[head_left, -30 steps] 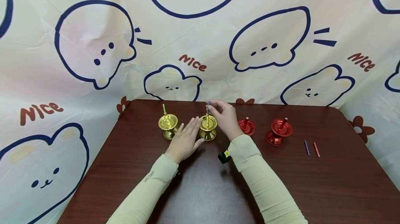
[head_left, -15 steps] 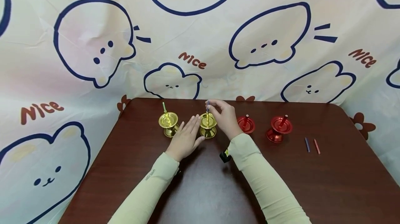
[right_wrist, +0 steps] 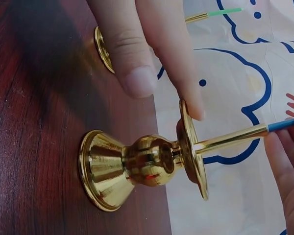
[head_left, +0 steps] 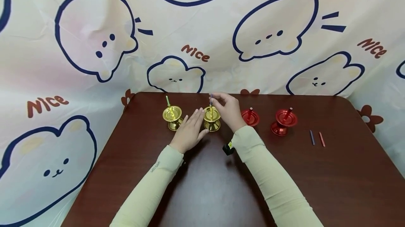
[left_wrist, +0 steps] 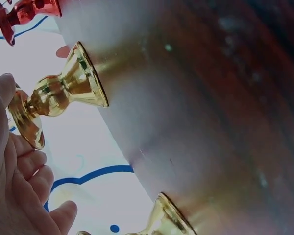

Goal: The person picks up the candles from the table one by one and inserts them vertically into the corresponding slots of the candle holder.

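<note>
My right hand (head_left: pixel 230 113) pinches a thin blue candle (right_wrist: pixel 280 125) upright at the top of the middle gold candlestick (head_left: pixel 212 125). In the right wrist view, the candle's lower end meets the mouth of the candlestick's slender gold tube (right_wrist: pixel 231 139). My left hand (head_left: pixel 188 132) has its fingers extended along the left side of that candlestick, a fingertip right at the rim of its dish (right_wrist: pixel 190 147). Left of this hand stands a second gold candlestick (head_left: pixel 172 114) with a light green candle (head_left: pixel 168 100) in its tube. The left hand partly covers its base.
Two red candlesticks stand to the right, one (head_left: pixel 250 118) near my right wrist and another (head_left: pixel 281 128) farther out. Beyond them a blue candle (head_left: pixel 312 137) and a pink candle (head_left: pixel 322 139) lie on the brown table (head_left: pixel 348 181). A printed cloth (head_left: pixel 218 37) hangs behind.
The whole scene has shifted slightly upward in the head view. Both hands keep their places at the middle gold candlestick, the right still pinching the blue candle.
</note>
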The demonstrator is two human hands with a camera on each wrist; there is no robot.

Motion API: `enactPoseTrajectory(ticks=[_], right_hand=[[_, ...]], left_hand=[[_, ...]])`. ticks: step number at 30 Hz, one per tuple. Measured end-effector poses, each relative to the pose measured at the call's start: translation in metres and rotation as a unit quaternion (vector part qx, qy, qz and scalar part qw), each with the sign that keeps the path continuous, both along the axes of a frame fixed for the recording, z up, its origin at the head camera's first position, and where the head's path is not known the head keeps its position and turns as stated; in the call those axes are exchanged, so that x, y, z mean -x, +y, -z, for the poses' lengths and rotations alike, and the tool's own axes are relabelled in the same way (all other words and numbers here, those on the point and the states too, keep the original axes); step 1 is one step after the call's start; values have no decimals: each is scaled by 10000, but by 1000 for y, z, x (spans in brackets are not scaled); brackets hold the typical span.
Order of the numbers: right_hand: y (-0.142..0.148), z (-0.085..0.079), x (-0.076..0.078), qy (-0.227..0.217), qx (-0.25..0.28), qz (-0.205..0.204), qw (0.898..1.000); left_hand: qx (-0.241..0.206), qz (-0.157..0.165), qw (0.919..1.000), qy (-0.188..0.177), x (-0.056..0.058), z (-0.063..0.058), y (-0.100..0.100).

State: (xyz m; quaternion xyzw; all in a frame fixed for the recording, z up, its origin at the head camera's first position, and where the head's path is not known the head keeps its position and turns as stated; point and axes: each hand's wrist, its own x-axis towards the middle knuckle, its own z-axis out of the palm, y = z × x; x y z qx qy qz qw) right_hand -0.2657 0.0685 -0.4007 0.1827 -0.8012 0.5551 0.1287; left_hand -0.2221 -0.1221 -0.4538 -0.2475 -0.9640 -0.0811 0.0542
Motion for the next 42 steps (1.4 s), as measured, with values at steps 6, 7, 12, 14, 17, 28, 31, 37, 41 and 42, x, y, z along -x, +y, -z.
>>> enactPoseTrajectory(ticks=[6,7,12,14,17,28,31,37,41,42], right_hand=[[-1,-1,5,-39,-38,3,10000],[-1,-1,5,-41,-4,-3,10000],[2,-3,4,5,229,-92,9997],[4,-5,2,44,320,-118,9994],[9,-8,-2,151,378,-94,9991],[37,-13,-20,664,206,115,9975],[48,-15,-25,800,196,256,9963],[72,-19,-36,875,158,693,9936],[86,-21,-44,919,128,881,9918],[89,-22,-46,977,75,938,9908]], left_hand=[[61,-16,10000,-30,3,0,-3],[49,-16,10000,-39,3,0,-4],[-85,-53,9999,-113,3,-1,-6],[-119,-63,9998,-144,3,-3,-7],[-161,-54,9997,-149,2,-4,-8],[-281,-97,9996,24,0,0,-5],[-273,-91,9995,159,-2,1,-5],[-583,2,9941,913,-7,-2,-3],[-913,163,9833,1567,-10,-8,2],[-974,208,9805,1694,-11,-9,3]])
